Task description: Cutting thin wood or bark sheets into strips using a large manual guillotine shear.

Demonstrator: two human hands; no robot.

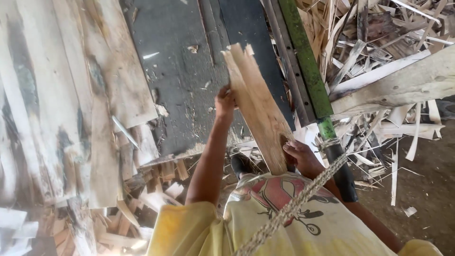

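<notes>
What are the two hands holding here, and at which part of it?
Both hold one thin wooden strip. The left hand grips its left edge about midway up; the right hand grips its near end, on the right edge.

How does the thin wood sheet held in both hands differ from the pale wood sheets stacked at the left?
The held tan wood sheet is narrow, raised and tilted, with a split, ragged far end; the stacked pale wood sheets are wider and lie flat in overlapping layers. The held one looks evenly tan; the stacked ones carry dark stains. The left hand and right hand grip only the held one. Both are thin veneer-like wood.
</notes>
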